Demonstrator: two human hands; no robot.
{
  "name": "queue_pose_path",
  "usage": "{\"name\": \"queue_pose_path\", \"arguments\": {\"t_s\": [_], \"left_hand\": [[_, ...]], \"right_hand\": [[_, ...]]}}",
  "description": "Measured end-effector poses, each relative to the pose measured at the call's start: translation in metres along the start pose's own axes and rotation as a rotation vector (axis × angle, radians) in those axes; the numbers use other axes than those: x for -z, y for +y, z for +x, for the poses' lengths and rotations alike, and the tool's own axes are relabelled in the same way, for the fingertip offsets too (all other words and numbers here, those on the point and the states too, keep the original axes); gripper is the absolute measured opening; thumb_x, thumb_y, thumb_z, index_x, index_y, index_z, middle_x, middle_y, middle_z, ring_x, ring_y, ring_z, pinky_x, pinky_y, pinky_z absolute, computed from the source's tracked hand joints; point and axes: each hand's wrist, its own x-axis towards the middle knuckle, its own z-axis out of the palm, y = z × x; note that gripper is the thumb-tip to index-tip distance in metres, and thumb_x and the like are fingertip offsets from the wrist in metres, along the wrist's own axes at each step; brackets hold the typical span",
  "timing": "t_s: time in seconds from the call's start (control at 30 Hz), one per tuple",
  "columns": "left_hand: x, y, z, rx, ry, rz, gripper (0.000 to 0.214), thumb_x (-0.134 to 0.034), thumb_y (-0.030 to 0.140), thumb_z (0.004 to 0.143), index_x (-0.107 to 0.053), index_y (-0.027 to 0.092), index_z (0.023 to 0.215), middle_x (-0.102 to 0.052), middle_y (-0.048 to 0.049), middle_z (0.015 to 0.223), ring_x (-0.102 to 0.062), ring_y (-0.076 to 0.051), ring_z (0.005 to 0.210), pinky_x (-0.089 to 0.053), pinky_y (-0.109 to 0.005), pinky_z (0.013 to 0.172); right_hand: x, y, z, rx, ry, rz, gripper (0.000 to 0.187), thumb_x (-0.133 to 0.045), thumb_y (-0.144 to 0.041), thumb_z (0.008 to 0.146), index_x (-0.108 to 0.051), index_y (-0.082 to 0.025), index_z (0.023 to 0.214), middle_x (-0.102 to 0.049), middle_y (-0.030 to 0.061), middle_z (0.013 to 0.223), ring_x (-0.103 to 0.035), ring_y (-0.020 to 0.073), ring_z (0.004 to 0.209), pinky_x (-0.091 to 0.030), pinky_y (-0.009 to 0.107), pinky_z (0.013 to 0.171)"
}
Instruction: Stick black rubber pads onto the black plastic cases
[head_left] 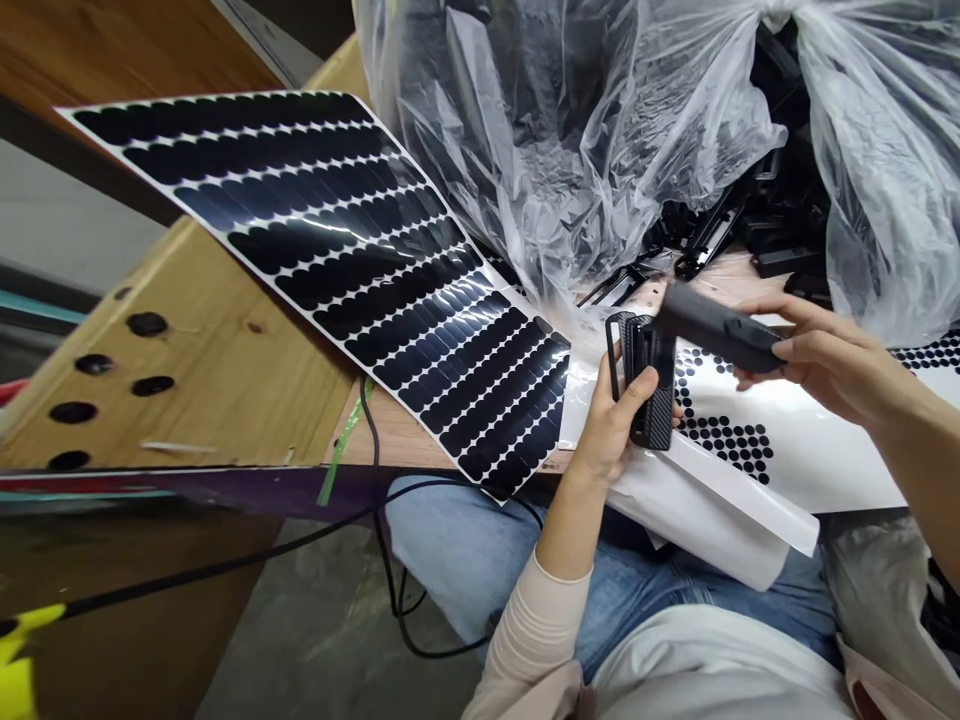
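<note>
On my feed, the left hand grips a carbon-patterned black case while the right hand closes around a dark grey bar just above it, beside a sheet of round black stickers, as a clear plastic bag sags over a heap of black plastic parts.

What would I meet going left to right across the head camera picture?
Drilled wooden board, sheet of black oval stickers, left hand holding a carbon-patterned black piece, right hand holding a dark grey piece
</note>
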Motion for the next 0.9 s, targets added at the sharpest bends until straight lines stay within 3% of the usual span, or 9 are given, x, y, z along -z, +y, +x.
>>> {"name": "queue_pose_path", "arguments": {"t_s": [0.1, 0.23, 0.3, 0.4, 0.5, 0.63, 0.73, 0.9], "left_hand": [[0.0, -0.002, 0.001, -0.01, 0.017, 0.0, 0.074, -0.092, 0.053, 0.084, -0.055, 0.028, 0.142, -0.074, -0.0021, 0.104, -0.076, -0.019, 0.075, -0.063, -0.03, 0.066], [-0.001, -0.003, -0.001, -0.062, 0.042, -0.004, 0.066, -0.094, 0.048, 0.083, -0.063, 0.025, 0.137, -0.076, -0.0055, 0.121, -0.078, -0.024, 0.106, -0.065, -0.032, 0.087], [-0.001, -0.002, -0.001, -0.049, 0.037, -0.028, 0.071, -0.095, 0.052, 0.081, -0.061, 0.026, 0.138, -0.076, -0.0066, 0.124, -0.077, -0.026, 0.112, -0.066, -0.034, 0.09], [0.001, 0.0, -0.002, 0.007, 0.002, -0.063, 0.085, -0.096, 0.059, 0.076, -0.055, 0.029, 0.144, -0.076, -0.0069, 0.122, -0.079, -0.028, 0.104, -0.068, -0.038, 0.081], [0.002, 0.002, -0.001, -0.024, 0.003, -0.06, 0.09, -0.102, 0.042, 0.069, -0.055, 0.029, 0.146, -0.076, -0.0059, 0.126, -0.078, -0.026, 0.109, -0.066, -0.036, 0.089], [0.0, 0.003, -0.001, -0.024, 0.007, -0.051, 0.093, -0.099, 0.023, 0.067, -0.055, 0.03, 0.148, -0.077, -0.0032, 0.125, -0.075, -0.026, 0.12, -0.063, -0.035, 0.099], [0.0, 0.003, -0.001, -0.017, 0.004, -0.074, 0.099, -0.1, 0.024, 0.067, -0.052, 0.031, 0.154, -0.078, -0.0024, 0.122, -0.076, -0.026, 0.118, -0.063, -0.036, 0.1], [0.002, 0.001, 0.002, -0.029, 0.016, -0.142, 0.097, -0.1, 0.035, 0.072, -0.051, 0.03, 0.156, -0.077, -0.0051, 0.127, -0.078, -0.025, 0.116, -0.064, -0.035, 0.099]], "right_hand": [[-0.006, -0.01, -0.009, -0.019, -0.298, -0.111, 0.029, -0.076, -0.039, 0.093, -0.08, -0.025, 0.118, -0.078, 0.0037, 0.085, -0.073, 0.0233, 0.066, -0.064, 0.04, 0.063], [-0.019, -0.01, 0.002, 0.043, -0.358, -0.243, 0.03, -0.07, -0.045, 0.104, -0.076, -0.028, 0.128, -0.076, 0.0027, 0.098, -0.073, 0.0195, 0.075, -0.066, 0.036, 0.072], [-0.029, -0.007, 0.01, 0.113, -0.332, -0.241, 0.033, -0.067, -0.047, 0.106, -0.072, -0.028, 0.133, -0.074, 0.0026, 0.103, -0.071, 0.0182, 0.077, -0.066, 0.036, 0.073], [-0.041, -0.003, 0.02, 0.254, -0.211, -0.253, 0.037, -0.071, -0.044, 0.104, -0.067, -0.028, 0.137, -0.071, 0.0053, 0.125, -0.071, 0.0173, 0.083, -0.065, 0.036, 0.078], [-0.043, 0.005, 0.024, 0.306, -0.016, -0.314, 0.045, -0.075, -0.043, 0.1, -0.062, -0.03, 0.14, -0.066, 0.0078, 0.142, -0.075, 0.021, 0.093, -0.064, 0.039, 0.081], [-0.033, 0.027, 0.025, 0.24, 0.237, -0.792, 0.018, -0.068, -0.039, 0.102, -0.074, -0.024, 0.11, -0.077, 0.0074, 0.106, -0.073, 0.0263, 0.081, -0.056, 0.043, 0.073], [-0.03, 0.045, 0.023, 0.183, 0.18, -1.148, 0.017, -0.068, -0.033, 0.101, -0.077, -0.02, 0.092, -0.078, 0.0098, 0.098, -0.071, 0.0282, 0.078, -0.049, 0.041, 0.067], [-0.038, 0.051, 0.025, 0.141, 0.18, -1.258, 0.015, -0.068, -0.027, 0.101, -0.08, -0.02, 0.095, -0.081, 0.0082, 0.101, -0.072, 0.025, 0.079, -0.045, 0.036, 0.064]]}}
